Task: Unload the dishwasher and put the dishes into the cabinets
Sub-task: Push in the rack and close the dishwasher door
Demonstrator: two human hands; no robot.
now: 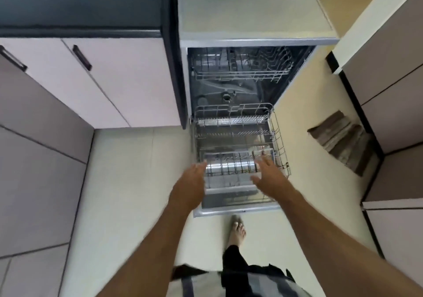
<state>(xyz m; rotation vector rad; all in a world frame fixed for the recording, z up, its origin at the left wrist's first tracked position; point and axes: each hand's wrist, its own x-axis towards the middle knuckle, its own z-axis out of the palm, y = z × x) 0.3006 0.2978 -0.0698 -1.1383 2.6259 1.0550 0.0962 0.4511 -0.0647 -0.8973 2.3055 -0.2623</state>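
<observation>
The dishwasher (297,68) stands open with its door (235,205) folded down. The lower wire rack (278,136) is pulled out over the door. A shiny steel tray-like dish (229,166) lies in the front of that rack. The upper rack (240,72) sits inside the tub and looks bare of dishes. My left hand (190,182) hovers with straight fingers at the dish's left end. My right hand (270,175) is spread open at its right end. Neither hand holds anything.
Pale cabinet doors (114,79) with dark handles stand left of the dishwasher under a dark countertop (80,4). Grey drawers (389,113) line the right side. A folded grey cloth (341,136) lies on the floor at right. My bare foot (238,230) is just before the door.
</observation>
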